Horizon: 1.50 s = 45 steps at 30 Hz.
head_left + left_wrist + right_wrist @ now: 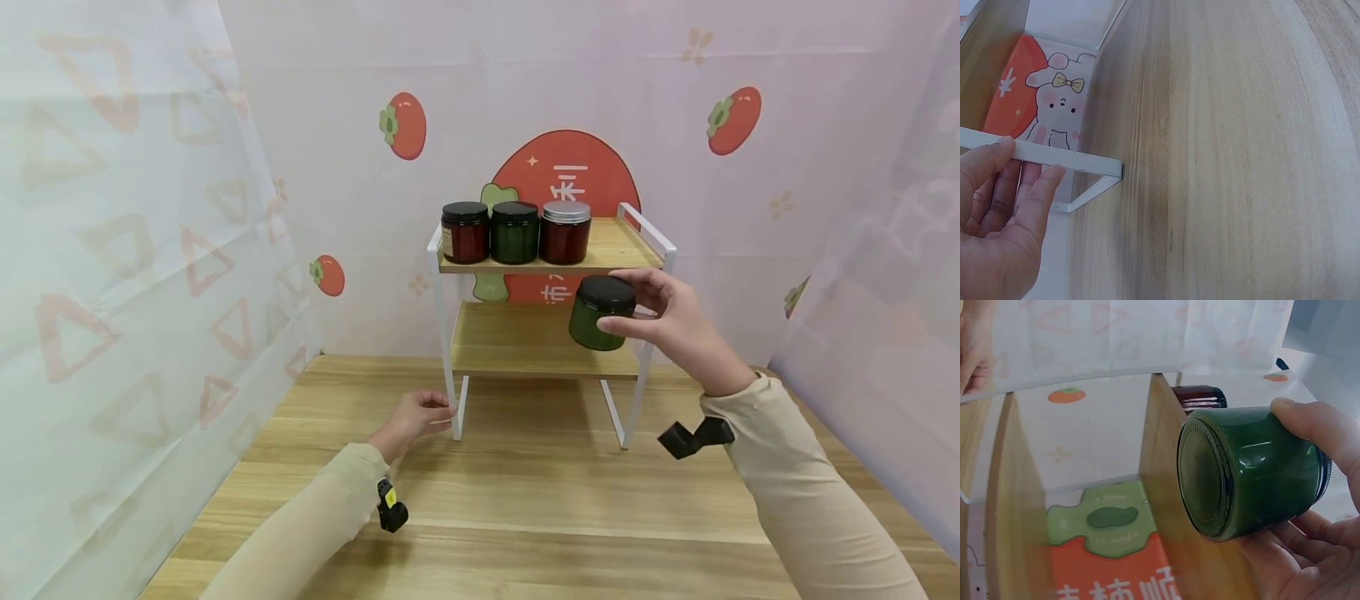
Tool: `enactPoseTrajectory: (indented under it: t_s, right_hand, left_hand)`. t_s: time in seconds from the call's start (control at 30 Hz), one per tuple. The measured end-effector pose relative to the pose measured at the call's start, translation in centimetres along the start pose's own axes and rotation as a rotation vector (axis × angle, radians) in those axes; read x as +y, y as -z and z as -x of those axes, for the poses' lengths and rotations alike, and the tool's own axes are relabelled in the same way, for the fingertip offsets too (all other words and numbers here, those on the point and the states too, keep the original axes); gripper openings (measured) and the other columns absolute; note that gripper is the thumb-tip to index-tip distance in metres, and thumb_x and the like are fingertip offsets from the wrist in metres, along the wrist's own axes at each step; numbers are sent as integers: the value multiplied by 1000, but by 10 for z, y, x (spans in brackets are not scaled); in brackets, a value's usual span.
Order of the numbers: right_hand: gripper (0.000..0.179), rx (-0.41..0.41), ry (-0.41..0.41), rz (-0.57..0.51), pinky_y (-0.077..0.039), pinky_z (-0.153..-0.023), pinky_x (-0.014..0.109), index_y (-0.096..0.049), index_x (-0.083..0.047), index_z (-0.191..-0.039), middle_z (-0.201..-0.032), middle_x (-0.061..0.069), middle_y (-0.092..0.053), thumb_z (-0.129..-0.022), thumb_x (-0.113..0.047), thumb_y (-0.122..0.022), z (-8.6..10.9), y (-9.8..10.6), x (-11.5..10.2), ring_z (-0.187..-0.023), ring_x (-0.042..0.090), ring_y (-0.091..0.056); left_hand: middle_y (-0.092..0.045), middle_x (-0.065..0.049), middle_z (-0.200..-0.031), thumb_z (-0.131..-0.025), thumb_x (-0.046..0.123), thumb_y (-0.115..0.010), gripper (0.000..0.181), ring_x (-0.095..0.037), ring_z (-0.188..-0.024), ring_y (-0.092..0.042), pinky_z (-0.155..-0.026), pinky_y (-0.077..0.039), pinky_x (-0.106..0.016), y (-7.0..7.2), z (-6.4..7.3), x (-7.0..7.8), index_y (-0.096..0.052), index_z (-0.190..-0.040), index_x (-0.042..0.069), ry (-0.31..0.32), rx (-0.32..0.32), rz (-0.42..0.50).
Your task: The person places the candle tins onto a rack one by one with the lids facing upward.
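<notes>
A green glass jar point(592, 321) with a black lid is gripped in my right hand point(663, 312), thumb on the near side and fingers around the back. The jar hangs in front of the shelf rack, just below its top board point(615, 242). In the right wrist view the jar point(1260, 465) is tilted, its round base facing the camera. My left hand point(416, 417) pinches the rack's white front left leg point(446, 358) low down near the table. The left wrist view shows its thumb and fingers on either side of that white bar point(1079, 160).
Three jars stand in a row on the top board: a dark red jar point(467, 233) with a black lid, a green jar point(515, 233) and a red jar point(566, 233) with a silver lid. Below is the lower board point(517, 337). A patterned curtain point(337, 167) hangs behind the wooden table point(525, 517).
</notes>
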State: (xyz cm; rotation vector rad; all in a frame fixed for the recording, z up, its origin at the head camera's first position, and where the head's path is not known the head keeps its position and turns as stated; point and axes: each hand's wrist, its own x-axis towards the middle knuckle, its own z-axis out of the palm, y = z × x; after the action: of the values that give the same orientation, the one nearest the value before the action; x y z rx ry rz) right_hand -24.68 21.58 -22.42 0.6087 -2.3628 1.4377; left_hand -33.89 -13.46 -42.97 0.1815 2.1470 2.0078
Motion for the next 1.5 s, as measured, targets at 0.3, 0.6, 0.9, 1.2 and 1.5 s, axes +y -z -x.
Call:
enactPoseTrajectory:
  t_s: [0.3,0.6,0.9,1.2,1.5]
  right_hand:
    - [55,57,-60,56,-52,-82,9,-51,-5,-133,-115,-8,-61,-85,-16,-76,-18,27,-16,-101,-4,-60]
    - [45,98,-25,-89,-54,-79,10,-57,-8,-126,-103,-12,-68,-84,-7,-74,-37,51,-29,-91,2,-66]
    - [49,113,-65,-50,-50,-78,9,-57,-11,-128,-102,-12,-67,-83,-13,-76,-52,68,-37,-92,4,-63]
    - [49,129,-93,-43,-47,-77,11,-58,-13,-127,-97,-14,-67,-82,-17,-78,-63,72,-39,-89,3,-62]
    - [55,115,-102,-11,-46,-78,12,-56,-11,-129,-98,-13,-67,-81,-21,-80,-72,68,-38,-91,4,-62]
  left_hand:
    - [-61,-9,-95,-89,-4,-64,12,-32,-103,-64,-92,-58,-40,-1,0,1,-58,-98,-7,4,-1,11]
    - [-61,-8,-96,-89,-2,-65,14,-31,-103,-64,-91,-58,-38,0,1,1,-58,-100,-7,3,-20,-2]
    - [-62,-9,-96,-90,-2,-64,15,-31,-103,-64,-92,-57,-40,1,1,1,-58,-101,-8,-18,-34,-10]
    - [-62,-8,-96,-90,-2,-64,16,-31,-103,-63,-93,-57,-40,1,0,-1,-57,-103,-9,-16,-31,2]
    - [-62,-9,-96,-90,-2,-65,15,-32,-104,-63,-93,-57,-41,2,0,-2,-57,-101,-8,-16,-25,8]
